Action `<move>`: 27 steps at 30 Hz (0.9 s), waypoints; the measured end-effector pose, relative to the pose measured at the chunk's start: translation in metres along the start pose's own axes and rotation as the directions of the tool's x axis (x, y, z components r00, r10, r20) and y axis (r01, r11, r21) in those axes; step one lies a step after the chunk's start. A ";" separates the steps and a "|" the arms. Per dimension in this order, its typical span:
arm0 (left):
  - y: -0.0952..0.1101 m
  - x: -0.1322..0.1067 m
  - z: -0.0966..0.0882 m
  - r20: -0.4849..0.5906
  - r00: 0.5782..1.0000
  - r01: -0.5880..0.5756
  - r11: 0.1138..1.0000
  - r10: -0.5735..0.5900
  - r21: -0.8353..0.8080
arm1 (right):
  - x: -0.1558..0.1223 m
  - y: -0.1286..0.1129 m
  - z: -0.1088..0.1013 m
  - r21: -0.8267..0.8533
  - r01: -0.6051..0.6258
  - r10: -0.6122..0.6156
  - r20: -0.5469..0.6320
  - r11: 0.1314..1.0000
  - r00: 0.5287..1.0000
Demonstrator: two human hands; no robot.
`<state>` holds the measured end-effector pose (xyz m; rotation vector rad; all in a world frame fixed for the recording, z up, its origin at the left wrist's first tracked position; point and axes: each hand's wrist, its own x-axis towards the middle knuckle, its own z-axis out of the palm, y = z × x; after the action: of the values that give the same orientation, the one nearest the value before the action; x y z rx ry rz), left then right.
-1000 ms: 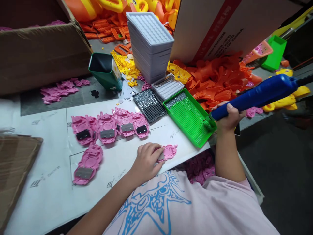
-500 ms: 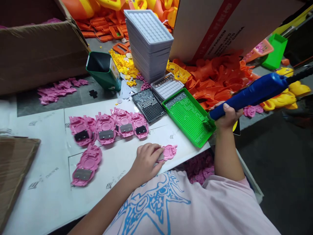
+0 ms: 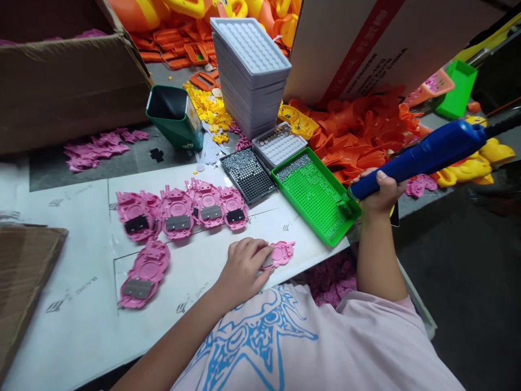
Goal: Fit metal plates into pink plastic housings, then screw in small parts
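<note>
On the white board near my body, my left hand (image 3: 246,267) is closed on a pink plastic casing (image 3: 283,253); its fingers cover part of a grey plate on it. My right hand (image 3: 380,191) wraps round a blue electric screwdriver (image 3: 423,157) whose tip end reaches over the near right corner of a green tray (image 3: 330,234). Small screws lie in that tray, most densely at its far end. To the left, several more pink casings (image 3: 177,213) lie in a row, with grey or black plates on them. One casing (image 3: 140,288) lies nearer me.
A black perforated tray (image 3: 260,191) with screws and a white tray (image 3: 280,152) with round parts adjoin the green tray. Behind stand stacked white trays (image 3: 256,98), a dark green bin (image 3: 173,127) and cardboard boxes (image 3: 73,92). Orange parts (image 3: 345,130) are piled at the right.
The view has shifted very slightly. Both hands, the pink casing and the blue screwdriver look almost unmoved.
</note>
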<state>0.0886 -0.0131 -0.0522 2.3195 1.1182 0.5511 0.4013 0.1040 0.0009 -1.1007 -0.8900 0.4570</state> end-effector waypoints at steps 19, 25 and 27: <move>0.001 0.000 -0.001 0.006 1.000 0.014 1.000 -0.014 -0.003 | 0.000 0.008 -0.006 -0.005 0.009 -0.008 0.019 1.000 1.000; 0.001 0.000 0.000 0.002 1.000 0.012 1.000 -0.012 -0.005 | -0.001 0.010 -0.005 -0.010 0.018 -0.018 -0.010 1.000 1.000; 0.001 0.000 0.000 -0.001 1.000 0.013 1.000 -0.013 -0.006 | -0.001 0.011 -0.006 -0.016 0.016 -0.016 -0.019 1.000 1.000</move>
<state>0.0891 -0.0138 -0.0518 2.3053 1.1295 0.5498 0.4070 0.1046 -0.0107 -1.1097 -0.8869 0.4262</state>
